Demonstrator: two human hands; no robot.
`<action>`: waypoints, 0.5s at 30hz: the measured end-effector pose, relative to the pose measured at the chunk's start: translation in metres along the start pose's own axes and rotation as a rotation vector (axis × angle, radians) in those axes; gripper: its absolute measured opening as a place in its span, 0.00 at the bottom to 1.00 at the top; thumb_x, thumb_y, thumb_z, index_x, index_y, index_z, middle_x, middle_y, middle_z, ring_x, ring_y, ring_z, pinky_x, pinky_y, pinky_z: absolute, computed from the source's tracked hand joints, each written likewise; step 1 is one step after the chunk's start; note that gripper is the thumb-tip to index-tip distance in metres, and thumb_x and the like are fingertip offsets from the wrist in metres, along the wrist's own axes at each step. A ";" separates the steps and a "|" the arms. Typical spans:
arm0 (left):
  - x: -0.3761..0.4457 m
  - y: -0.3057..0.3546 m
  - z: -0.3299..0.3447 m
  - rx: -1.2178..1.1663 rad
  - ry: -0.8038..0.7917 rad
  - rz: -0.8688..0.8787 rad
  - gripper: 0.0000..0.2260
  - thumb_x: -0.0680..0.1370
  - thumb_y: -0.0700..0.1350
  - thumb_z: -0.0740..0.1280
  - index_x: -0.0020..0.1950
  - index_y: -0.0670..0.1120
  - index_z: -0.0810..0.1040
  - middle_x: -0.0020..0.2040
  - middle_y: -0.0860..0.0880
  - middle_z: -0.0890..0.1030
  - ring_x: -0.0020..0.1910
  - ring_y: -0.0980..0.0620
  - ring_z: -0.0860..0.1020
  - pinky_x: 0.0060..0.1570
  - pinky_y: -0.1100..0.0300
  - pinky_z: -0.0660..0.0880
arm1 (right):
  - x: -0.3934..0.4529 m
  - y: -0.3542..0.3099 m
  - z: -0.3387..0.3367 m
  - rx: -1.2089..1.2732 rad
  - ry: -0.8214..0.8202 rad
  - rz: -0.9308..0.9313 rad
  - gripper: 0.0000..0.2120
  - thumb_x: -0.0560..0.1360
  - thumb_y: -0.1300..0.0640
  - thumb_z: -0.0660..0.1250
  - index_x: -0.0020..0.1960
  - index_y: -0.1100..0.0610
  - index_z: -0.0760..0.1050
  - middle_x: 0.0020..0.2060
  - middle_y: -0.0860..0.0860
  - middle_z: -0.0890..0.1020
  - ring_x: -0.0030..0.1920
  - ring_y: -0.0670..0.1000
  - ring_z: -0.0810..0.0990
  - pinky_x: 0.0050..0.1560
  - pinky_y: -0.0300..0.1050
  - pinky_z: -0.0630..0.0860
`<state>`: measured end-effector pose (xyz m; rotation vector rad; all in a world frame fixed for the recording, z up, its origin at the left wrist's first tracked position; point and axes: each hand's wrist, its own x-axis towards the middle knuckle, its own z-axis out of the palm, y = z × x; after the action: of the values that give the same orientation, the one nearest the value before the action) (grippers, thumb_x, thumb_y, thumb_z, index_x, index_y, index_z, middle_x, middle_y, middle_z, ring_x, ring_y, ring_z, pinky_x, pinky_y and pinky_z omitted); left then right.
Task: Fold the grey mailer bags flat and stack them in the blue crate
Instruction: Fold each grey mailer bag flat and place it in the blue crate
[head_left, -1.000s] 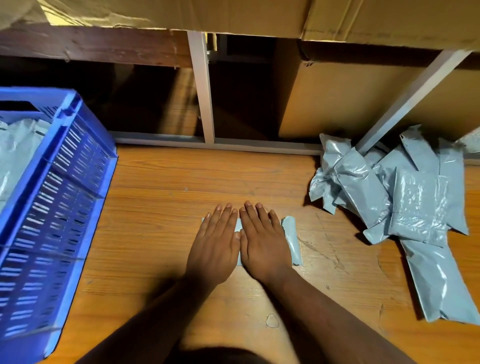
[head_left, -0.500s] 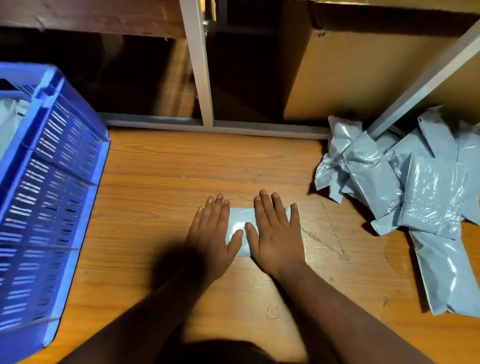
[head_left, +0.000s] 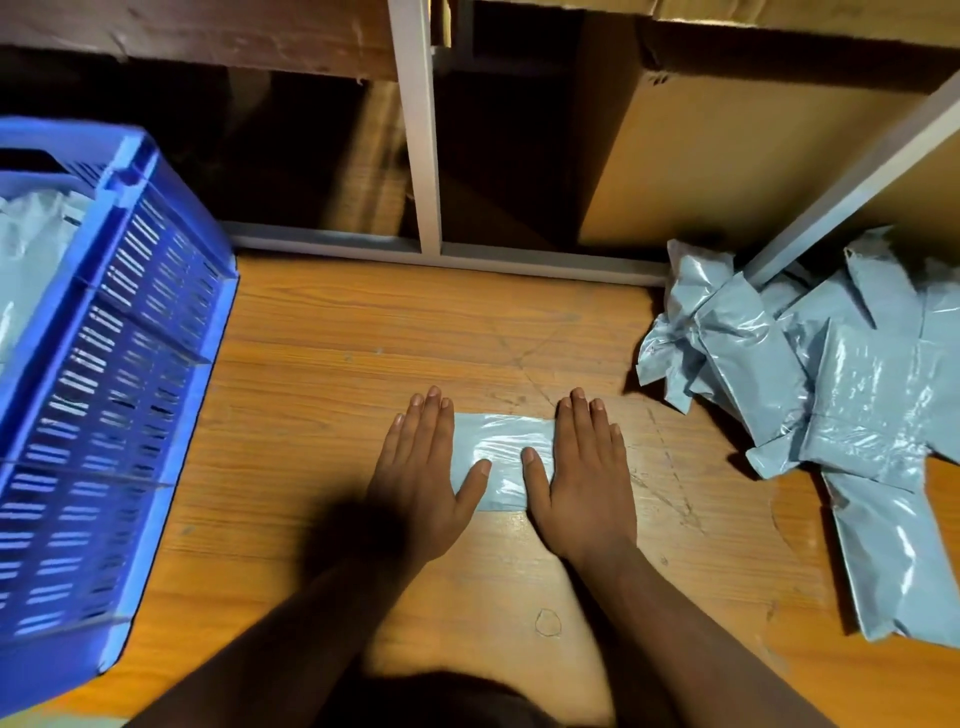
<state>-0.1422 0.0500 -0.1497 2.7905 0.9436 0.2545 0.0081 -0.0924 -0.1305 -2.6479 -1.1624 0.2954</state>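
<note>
Partly under both flat hands, the folded mailer bag (head_left: 503, 460), ends hidden.

The left hand (head_left: 422, 483) and right hand (head_left: 586, 483) cover both ends of the folded grey mailer bag (head_left: 501, 457). The blue crate (head_left: 111, 374) is cut off at the left edge and blurred; its contents barely show. The mailer pile (head_left: 831, 395) runs past the right edge.
</note>
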 end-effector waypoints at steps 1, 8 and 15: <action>-0.001 0.000 -0.002 0.006 -0.021 0.003 0.35 0.84 0.64 0.53 0.82 0.40 0.58 0.83 0.44 0.56 0.83 0.46 0.53 0.80 0.47 0.55 | 0.000 -0.001 -0.001 0.005 -0.007 -0.003 0.35 0.85 0.37 0.44 0.85 0.57 0.47 0.84 0.52 0.46 0.83 0.52 0.41 0.83 0.53 0.43; 0.007 -0.008 -0.027 -0.325 -0.196 -0.088 0.38 0.78 0.71 0.48 0.83 0.53 0.56 0.83 0.56 0.51 0.83 0.54 0.47 0.81 0.52 0.46 | -0.001 0.007 -0.025 0.170 -0.013 -0.097 0.32 0.83 0.36 0.55 0.81 0.51 0.60 0.81 0.48 0.62 0.81 0.57 0.57 0.80 0.57 0.55; 0.031 -0.010 -0.068 -0.243 -0.355 -0.094 0.36 0.71 0.70 0.62 0.76 0.55 0.72 0.68 0.53 0.71 0.71 0.50 0.66 0.71 0.52 0.54 | 0.017 0.002 -0.058 -0.047 -0.147 -0.259 0.33 0.74 0.35 0.69 0.74 0.50 0.71 0.61 0.51 0.79 0.63 0.56 0.76 0.70 0.57 0.64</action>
<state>-0.1390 0.0851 -0.0827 2.4511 0.8850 -0.1293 0.0366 -0.0890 -0.0777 -2.5100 -1.5577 0.4242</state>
